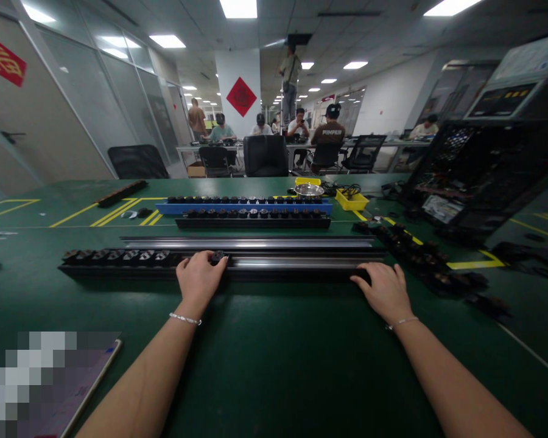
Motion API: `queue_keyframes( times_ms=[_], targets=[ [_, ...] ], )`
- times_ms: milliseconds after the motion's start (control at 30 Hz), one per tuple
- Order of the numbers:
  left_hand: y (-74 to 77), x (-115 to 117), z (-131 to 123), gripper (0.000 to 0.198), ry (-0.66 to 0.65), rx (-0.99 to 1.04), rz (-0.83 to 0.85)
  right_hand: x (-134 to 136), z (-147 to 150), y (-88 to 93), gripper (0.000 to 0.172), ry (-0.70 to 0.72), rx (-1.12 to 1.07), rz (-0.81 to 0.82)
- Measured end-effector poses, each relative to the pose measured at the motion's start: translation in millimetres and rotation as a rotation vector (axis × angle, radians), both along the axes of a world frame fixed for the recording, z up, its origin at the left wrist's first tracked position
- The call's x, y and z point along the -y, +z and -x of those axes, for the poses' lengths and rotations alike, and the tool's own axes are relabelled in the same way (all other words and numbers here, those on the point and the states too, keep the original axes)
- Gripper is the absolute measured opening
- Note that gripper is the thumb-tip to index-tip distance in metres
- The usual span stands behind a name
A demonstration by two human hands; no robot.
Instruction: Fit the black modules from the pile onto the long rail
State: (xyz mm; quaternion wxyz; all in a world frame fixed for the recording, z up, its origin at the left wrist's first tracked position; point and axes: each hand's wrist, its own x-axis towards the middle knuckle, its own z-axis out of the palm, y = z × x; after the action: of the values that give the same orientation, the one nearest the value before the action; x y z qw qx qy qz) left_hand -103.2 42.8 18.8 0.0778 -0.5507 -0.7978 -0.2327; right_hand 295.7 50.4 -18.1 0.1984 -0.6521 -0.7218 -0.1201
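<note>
Here's the left hand point(200, 277), thumb and index finger pinching a small black part point(218, 258) on top of the long black rail point(285, 275). Over at the other end, the right hand point(383, 289) has thumb and forefinger clamped about the rail's right tip, its remaining fingers curled loosely beyond. The rail runs straight between both sets of fingers and well out past the left ones, where a row of black blocks point(119, 258) sits along it, crowding that side.

Just beyond the fingertips, a second rail point(251, 242) lies parallel, close behind the first. Farther ahead come a loaded black rail point(253, 223) and a blue rail point(244, 209), then the metal dish point(309, 191) and yellow tray point(352, 201). To the right of the right fingers, loose black parts point(411, 250) spread along that flank, with a big black case point(475, 176) looming behind them. Low to the left of the left forearm, a flat panel point(89, 389) lies, partly pixelated.

And the room? Green tabletop point(283, 353) stretches from below the fingers toward the body, between the forearms; its far edge lies beyond the blue rail, chairs point(265, 156) behind it.
</note>
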Motion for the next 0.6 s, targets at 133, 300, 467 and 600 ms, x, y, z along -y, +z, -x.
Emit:
queue_keyframes(
  times_ms=[133,300,467,600],
  targets=[
    [-0.7,-0.1,-1.7,0.04,-0.018,-0.003,-0.004,-0.9,-1.1,-0.9,0.038,0.004,-0.001,0.01],
    [1.7,1.0,-4.7,0.04,-0.032,0.004,-0.002,-1.9,-2.0,-3.1,0.037,0.005,0.01,-0.015],
    [3.4,2.4,-6.4,0.039,-0.041,0.009,0.003,-2.2,-2.5,-4.0,0.039,0.007,0.021,-0.015],
    [2.4,2.3,-7.6,0.041,-0.053,0.015,-0.002,-1.7,-2.1,-2.9,0.039,0.002,0.019,-0.012]
  ],
)
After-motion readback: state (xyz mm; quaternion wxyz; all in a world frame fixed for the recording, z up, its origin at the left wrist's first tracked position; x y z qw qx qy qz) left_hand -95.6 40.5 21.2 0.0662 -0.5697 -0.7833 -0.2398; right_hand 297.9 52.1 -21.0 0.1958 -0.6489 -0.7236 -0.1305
